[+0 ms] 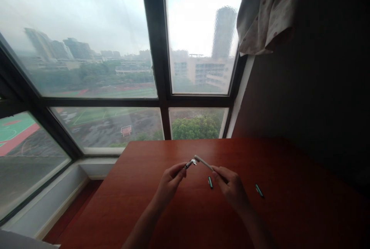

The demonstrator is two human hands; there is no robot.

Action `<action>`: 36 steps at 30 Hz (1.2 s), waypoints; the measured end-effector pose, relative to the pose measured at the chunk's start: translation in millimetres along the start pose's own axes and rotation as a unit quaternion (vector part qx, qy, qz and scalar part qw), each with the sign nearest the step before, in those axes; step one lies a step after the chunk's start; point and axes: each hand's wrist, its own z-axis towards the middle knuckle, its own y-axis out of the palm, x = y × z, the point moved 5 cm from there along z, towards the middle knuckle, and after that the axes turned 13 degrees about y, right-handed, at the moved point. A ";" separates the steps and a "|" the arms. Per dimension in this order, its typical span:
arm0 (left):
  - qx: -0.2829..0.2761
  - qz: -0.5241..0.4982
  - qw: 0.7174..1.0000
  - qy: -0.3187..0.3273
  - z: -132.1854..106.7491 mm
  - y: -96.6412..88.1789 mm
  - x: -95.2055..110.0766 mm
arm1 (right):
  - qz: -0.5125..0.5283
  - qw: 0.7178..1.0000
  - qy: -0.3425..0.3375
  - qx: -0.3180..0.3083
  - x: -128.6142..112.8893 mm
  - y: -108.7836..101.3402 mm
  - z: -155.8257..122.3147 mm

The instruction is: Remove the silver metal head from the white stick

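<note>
My left hand (171, 179) is closed around a small razor handle (190, 163) with a shiny metal head, pointing up and to the right. My right hand (229, 183) grips a slim pale toothbrush (204, 162), which slants up to the left. Its head meets or nearly meets the metal end of the razor handle; I cannot tell whether they touch. Just left of my right hand lies a small teal and black razor cartridge (210, 182). Another similar cartridge (259, 190) rests farther right on the table.
The reddish-brown wooden table (138, 187) reaches toward large windows with dark frames (164, 102). A dark wall (283, 98) stands along the right, with a pale spotted curtain (266, 14) bunched above. A low white ledge (63, 199) runs at the left.
</note>
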 end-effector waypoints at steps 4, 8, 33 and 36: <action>0.001 0.019 1.000 0.019 1.6 -5.5 2.3 | -0.014 1.000 -0.006 -0.007 -2.7 -3.3 -1.0; 0.000 0.040 0.999 0.032 2.2 -10.8 0.0 | -0.031 0.999 -0.024 -0.033 -9.3 -1.8 -3.2; -0.029 0.038 0.996 0.074 -2.0 -0.9 -7.1 | 0.023 0.999 0.034 -0.020 2.9 11.9 0.0; -0.024 0.051 0.990 0.125 -1.0 1.9 2.1 | 0.154 0.975 0.127 -0.095 7.3 28.5 -4.1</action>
